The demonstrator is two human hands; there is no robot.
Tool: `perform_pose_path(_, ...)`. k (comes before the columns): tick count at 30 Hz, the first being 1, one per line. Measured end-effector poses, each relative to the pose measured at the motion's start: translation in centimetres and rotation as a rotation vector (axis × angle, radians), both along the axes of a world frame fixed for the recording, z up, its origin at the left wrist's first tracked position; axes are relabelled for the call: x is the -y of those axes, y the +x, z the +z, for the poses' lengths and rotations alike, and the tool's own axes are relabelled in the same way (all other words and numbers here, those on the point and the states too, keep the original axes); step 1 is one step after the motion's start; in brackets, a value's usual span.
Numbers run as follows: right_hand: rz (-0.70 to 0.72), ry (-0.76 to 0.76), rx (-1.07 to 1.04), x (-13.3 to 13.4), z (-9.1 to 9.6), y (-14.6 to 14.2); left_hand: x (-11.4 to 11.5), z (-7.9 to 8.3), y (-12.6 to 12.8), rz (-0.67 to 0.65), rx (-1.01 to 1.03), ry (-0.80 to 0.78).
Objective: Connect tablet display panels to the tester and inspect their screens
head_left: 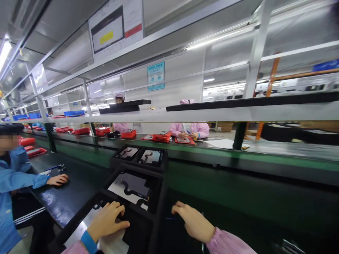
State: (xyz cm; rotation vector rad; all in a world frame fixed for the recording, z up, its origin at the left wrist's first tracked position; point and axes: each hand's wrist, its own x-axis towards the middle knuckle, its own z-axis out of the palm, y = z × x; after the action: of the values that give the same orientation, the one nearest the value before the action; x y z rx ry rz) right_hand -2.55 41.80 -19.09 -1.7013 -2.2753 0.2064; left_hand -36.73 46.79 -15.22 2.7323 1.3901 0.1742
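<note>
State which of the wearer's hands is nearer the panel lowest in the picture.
Left. The left hand is over the panel; the right hand is beyond the tray's right edge, apart from it.

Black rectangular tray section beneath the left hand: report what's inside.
A flat, pale silvery panel shows on both sides of the bare left hand. The hand and its blue wristband hide the part between; anything beneath the panel cannot be seen.

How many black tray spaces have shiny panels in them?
4: a far-left panel and a far-right panel side by side, a middle panel nearer, and the nearest panel, partly covered by the left hand. More could be hidden or out of view.
</note>
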Motion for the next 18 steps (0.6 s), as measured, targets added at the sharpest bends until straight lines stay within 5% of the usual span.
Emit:
perform_pose_path(5, -0.229, -0.107, -0.036, 0.5, -5.5, 5.8, 0.0, 0.5, 0.1, 0.049, 0.013, -0.092)
perform_pose_path(9, -0.196, -0.098, -0.067, 0.4, -6.5, 2.9, -0.5, 0.1, -0.4, 0.067, 0.002, -0.081)
perform_pose_path(14, -0.151, -0.036, -0.147, -0.4, -6.0, -1.4, -0.7, 0.8, -0.6, -0.012, 0.078, 0.109)
perform_pose_path(18, -0.189, 0.078, -0.207, -1.3, -2.1, -2.4, 0.2, 2.5, -1.7, -0.079, 0.216, 0.415)
